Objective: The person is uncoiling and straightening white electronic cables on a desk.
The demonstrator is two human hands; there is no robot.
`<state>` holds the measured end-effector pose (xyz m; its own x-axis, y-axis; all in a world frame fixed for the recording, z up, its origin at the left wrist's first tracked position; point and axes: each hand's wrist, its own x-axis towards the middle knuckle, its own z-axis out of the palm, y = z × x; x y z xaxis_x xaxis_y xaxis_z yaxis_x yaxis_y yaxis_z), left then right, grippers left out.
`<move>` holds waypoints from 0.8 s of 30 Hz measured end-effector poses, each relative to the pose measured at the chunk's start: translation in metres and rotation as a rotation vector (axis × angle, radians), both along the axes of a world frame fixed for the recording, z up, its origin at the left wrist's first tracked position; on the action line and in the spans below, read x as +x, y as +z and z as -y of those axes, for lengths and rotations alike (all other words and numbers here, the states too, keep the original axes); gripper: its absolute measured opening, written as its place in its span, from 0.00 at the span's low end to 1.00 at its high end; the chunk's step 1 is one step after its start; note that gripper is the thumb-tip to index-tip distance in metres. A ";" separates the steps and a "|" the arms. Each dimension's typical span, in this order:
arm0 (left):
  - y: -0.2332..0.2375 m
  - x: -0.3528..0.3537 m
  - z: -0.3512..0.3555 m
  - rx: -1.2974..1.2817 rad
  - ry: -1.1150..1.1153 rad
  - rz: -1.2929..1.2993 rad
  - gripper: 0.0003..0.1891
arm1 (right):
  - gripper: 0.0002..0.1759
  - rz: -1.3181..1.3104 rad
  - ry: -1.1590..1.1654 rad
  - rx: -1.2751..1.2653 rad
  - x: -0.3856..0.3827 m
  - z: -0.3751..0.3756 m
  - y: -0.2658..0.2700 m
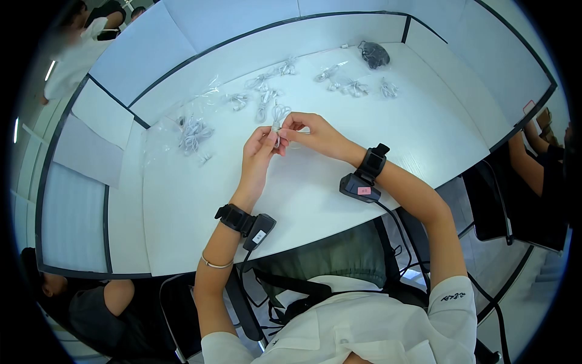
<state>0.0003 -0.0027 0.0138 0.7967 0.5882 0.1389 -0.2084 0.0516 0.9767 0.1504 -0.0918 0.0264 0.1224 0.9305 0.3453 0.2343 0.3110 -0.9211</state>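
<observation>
Both hands meet over the middle of the white table around a coiled white cable. My left hand pinches the bundle from below, its fingers closed on it. From the right side, my right hand grips the same bundle between thumb and fingers. The upper loops of the coil stick out above the fingertips; the part between the fingers is hidden. Just beyond the hands lies another coiled cable. A further bundle rests to its left.
A larger pile of white cables with clear plastic lies at the left. More bundles and a dark grey bundle are at the back right. Low partitions enclose the table. Other people sit or stand outside.
</observation>
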 end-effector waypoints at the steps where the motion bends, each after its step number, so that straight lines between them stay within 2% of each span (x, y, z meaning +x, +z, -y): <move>1: 0.000 0.000 0.000 -0.005 0.005 0.007 0.12 | 0.12 0.000 0.003 0.006 0.000 0.000 0.000; 3: -0.002 0.001 0.001 -0.016 0.013 0.019 0.12 | 0.12 -0.001 0.005 0.018 0.000 -0.001 -0.003; 9: 0.002 0.000 0.003 -0.067 0.033 0.017 0.11 | 0.14 0.211 -0.084 0.025 0.002 0.000 -0.003; 12: 0.003 0.001 0.003 -0.104 0.039 0.017 0.10 | 0.13 0.179 -0.129 0.003 -0.002 0.004 0.004; 15: 0.001 0.002 0.005 -0.305 -0.036 0.108 0.09 | 0.13 0.235 -0.099 0.068 -0.002 0.000 -0.001; 21: -0.002 -0.001 0.001 -0.370 -0.116 0.124 0.08 | 0.13 0.317 -0.131 0.030 -0.001 0.000 0.001; 24: 0.005 -0.002 0.009 -0.443 -0.027 0.128 0.05 | 0.13 0.285 -0.104 -0.014 -0.002 0.002 0.003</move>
